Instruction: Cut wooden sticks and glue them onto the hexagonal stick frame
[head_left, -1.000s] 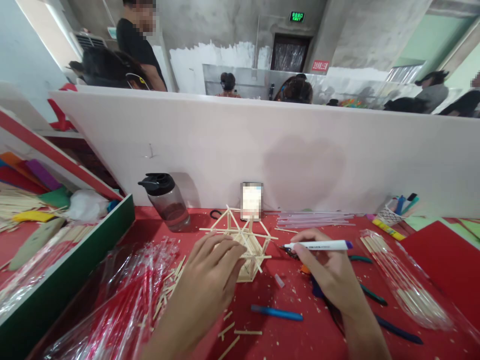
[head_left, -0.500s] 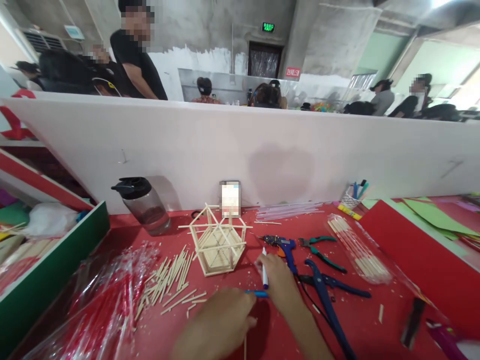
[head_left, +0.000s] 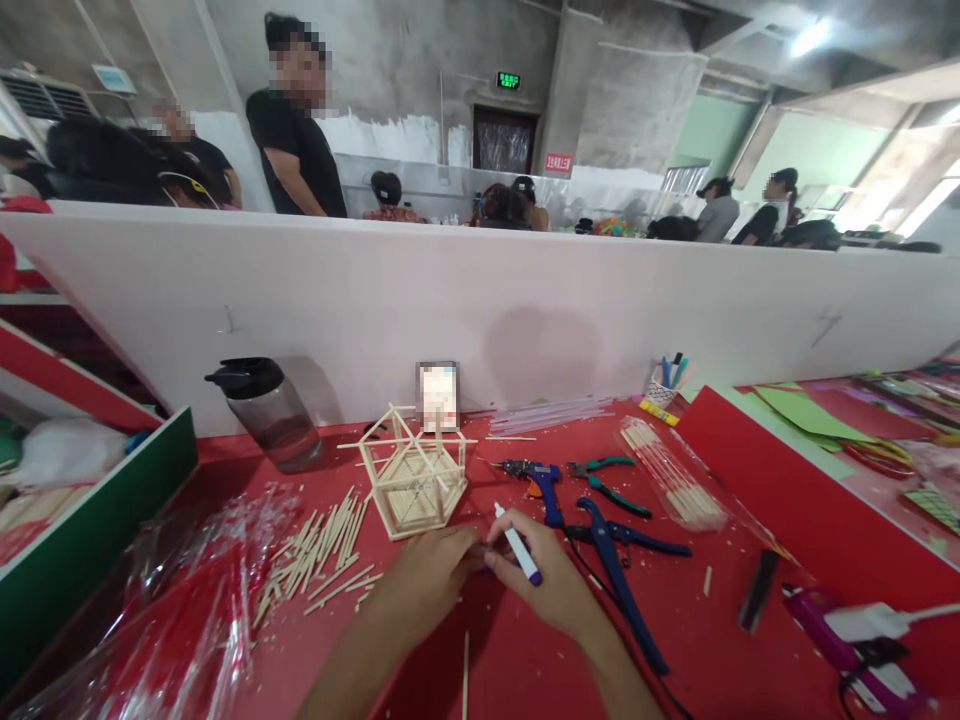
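My right hand is closed around a white marker with a purple end; the marker slants up and left between thumb and fingers. Close against it, my left hand has its fingers bent together, fingertips meeting those of the right hand. Whatever the left fingers pinch is hidden. Just beyond the hands stands a six-sided frame of thin wooden sticks, with a stick floor and crossed sticks on top. A single stick lies nearer to me on the red table.
Cut sticks and plastic wrapping lie at left, near a water bottle. Rightward are a glue gun, green-handled pliers, a blue-handled cutter and bagged sticks. A phone leans on the white partition.
Both hands have come down from the stick frame and together in front of it. The marker has turned from level to slanted. The blue pen on the table is no longer visible.
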